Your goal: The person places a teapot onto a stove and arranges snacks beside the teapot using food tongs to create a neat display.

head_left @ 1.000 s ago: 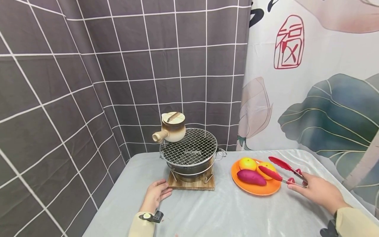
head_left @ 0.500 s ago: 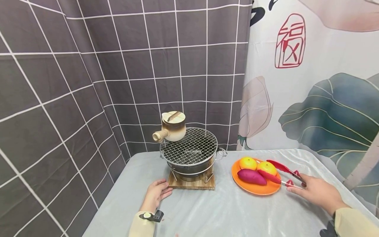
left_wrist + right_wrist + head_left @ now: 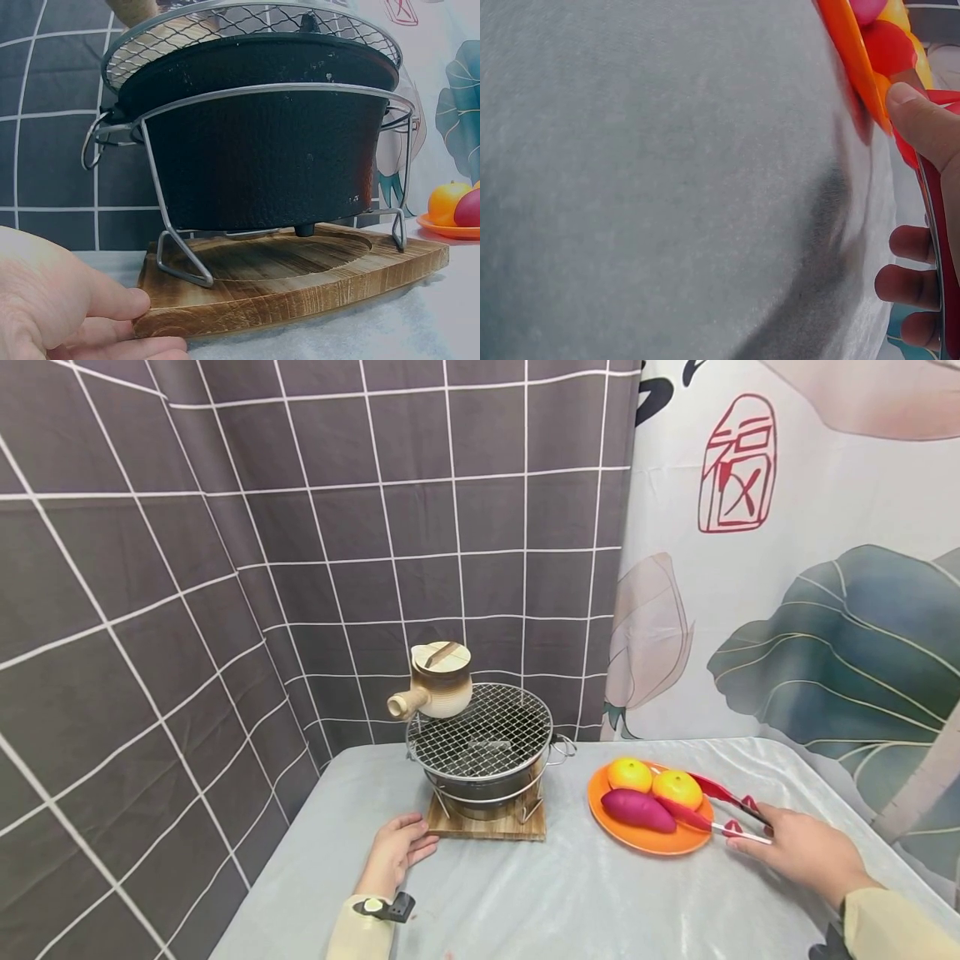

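Note:
My right hand (image 3: 813, 852) holds a pair of tongs (image 3: 750, 827) with red tips and metal arms. In the head view, the tong arms lie on either side of the right-hand orange fruit (image 3: 677, 788); whether they press on it, I cannot tell. Another orange fruit (image 3: 628, 773) and a purple sweet potato (image 3: 637, 810) share the orange plate (image 3: 651, 842). My left hand (image 3: 396, 852) touches the near left corner of a wooden board (image 3: 322, 292), its fingers fairly straight. The board bears a black round grill (image 3: 262, 157) in a wire stand.
On the left of the wire mesh (image 3: 498, 727) over the grill sits a lidded clay pot (image 3: 444, 693), its handle toward the left. A grey cloth (image 3: 525, 902) covers the table. Curtains (image 3: 450, 527) hang right behind it.
The right hand has lowered the tongs; their spread tips have come down from above the plate to both sides of the right-hand orange fruit. My left hand stays at the board.

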